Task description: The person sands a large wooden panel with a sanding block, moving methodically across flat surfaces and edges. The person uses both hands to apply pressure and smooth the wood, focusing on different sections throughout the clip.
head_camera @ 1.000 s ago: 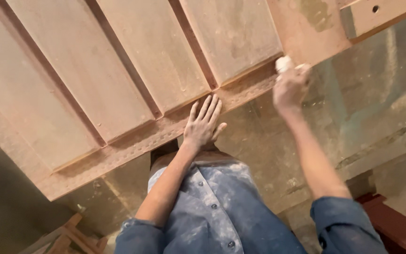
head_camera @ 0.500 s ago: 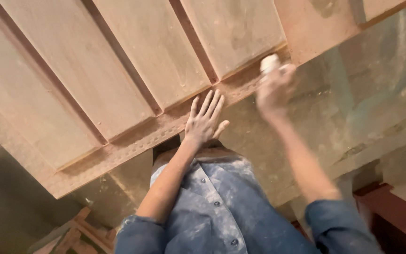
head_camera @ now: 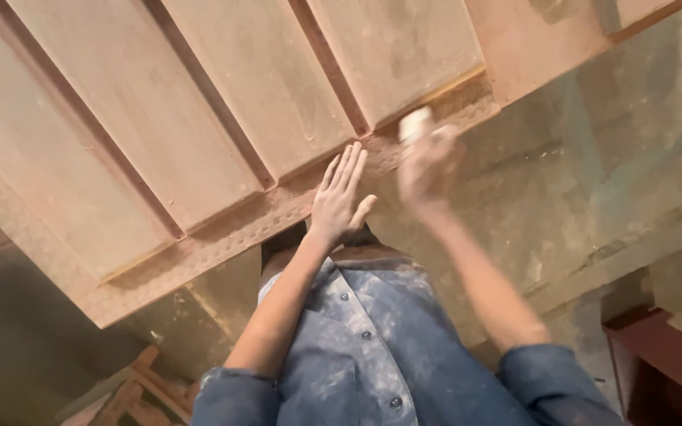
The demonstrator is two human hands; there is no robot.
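Note:
A large reddish-brown wooden panel door (head_camera: 199,142) with raised slats lies flat in front of me. My left hand (head_camera: 339,197) rests flat on its carved lower rail, fingers spread. My right hand (head_camera: 428,162) is blurred with motion and grips a small pale sanding block (head_camera: 414,124) pressed against the same rail, just right of the left hand. Both sleeves are dusty blue denim.
The dusty concrete floor (head_camera: 593,173) shows below the door's edge. A dark red wooden piece (head_camera: 665,371) stands at the bottom right. Part of a wooden frame (head_camera: 132,390) sits at the bottom left.
My right hand with the pale block has slid left along the rail, from well right of the left hand to close beside it. The left hand stays flat on the rail.

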